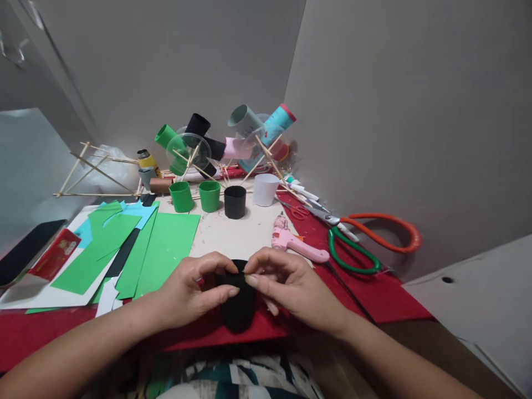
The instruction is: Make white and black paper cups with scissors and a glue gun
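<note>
Between my hands, at the table's front edge, is a black paper cup or tube point(238, 310). My left hand point(203, 282) pinches its upper rim from the left, thumb in front and fingers behind. My right hand point(286, 285) holds the same rim from the right, thumb and index finger close to the left fingertips. Whether something small sits between the fingertips is too small to tell. Just behind my right hand lies a pink glue gun point(291, 241).
Green cups point(181, 197), a black cup point(235, 201) and a white cup point(266, 189) stand behind. Wheel-like stick structures rise at the back. Large scissors point(357, 230) lie right; green paper sheets point(168, 244) and a red packet point(56, 255) lie left.
</note>
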A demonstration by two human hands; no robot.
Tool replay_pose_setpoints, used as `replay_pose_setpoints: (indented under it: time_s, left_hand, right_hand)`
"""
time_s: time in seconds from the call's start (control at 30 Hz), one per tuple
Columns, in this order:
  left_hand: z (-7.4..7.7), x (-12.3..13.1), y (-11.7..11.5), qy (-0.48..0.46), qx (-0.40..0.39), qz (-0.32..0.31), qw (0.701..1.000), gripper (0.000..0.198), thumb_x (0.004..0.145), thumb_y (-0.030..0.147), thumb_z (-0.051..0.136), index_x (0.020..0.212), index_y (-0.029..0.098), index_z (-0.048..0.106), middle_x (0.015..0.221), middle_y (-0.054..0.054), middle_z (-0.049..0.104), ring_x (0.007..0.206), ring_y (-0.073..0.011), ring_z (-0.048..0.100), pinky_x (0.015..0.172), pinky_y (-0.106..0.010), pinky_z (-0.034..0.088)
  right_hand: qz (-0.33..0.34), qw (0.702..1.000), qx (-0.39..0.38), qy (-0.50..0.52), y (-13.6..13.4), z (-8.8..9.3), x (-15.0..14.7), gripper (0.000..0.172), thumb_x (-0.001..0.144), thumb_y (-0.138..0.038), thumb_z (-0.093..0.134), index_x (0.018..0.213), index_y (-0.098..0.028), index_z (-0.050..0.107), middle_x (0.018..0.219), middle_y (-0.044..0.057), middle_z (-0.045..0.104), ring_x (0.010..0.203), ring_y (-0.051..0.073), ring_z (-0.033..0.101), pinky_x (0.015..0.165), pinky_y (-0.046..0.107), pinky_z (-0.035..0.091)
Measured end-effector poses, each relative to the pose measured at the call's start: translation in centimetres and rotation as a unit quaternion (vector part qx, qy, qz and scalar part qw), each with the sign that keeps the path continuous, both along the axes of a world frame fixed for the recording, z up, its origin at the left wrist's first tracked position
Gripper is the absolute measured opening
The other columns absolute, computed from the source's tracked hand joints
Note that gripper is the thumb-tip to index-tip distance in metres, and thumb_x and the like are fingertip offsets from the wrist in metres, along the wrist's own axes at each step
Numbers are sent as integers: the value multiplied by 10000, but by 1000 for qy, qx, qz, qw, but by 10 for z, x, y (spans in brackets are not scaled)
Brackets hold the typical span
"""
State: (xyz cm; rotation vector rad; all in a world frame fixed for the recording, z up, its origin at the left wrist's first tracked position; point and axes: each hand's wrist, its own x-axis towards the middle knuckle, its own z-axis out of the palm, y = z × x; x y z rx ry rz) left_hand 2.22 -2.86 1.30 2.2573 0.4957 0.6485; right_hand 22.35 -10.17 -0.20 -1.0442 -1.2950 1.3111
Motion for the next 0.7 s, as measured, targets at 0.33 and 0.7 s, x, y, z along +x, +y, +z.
replay_pose_setpoints:
  time_s: [0.33, 0.7]
  left_hand:
    - [-6, 2, -8, -35, 142, -20, 989, 220, 867, 95, 630, 1057, 190, 573, 876, -3, 701, 743, -94, 663, 663, -169, 498]
    - [-12, 2, -10, -37, 240, -16, 970, 221, 882, 120, 632, 1092, 173, 592, 904, -24, 749, 777, -97, 711, 725, -157, 532]
  right_hand:
    - [-15, 998, 2, -56, -8, 11, -4, 91, 838, -252, 587, 804, -171, 562, 607, -56, 521, 447, 51, 433, 423, 166, 362]
    - [-13, 998, -16, -63, -14, 20, -5, 36, 817, -173, 516, 848, -191, 518, 557, -94, 462, 433, 54, 379, 416, 170, 292]
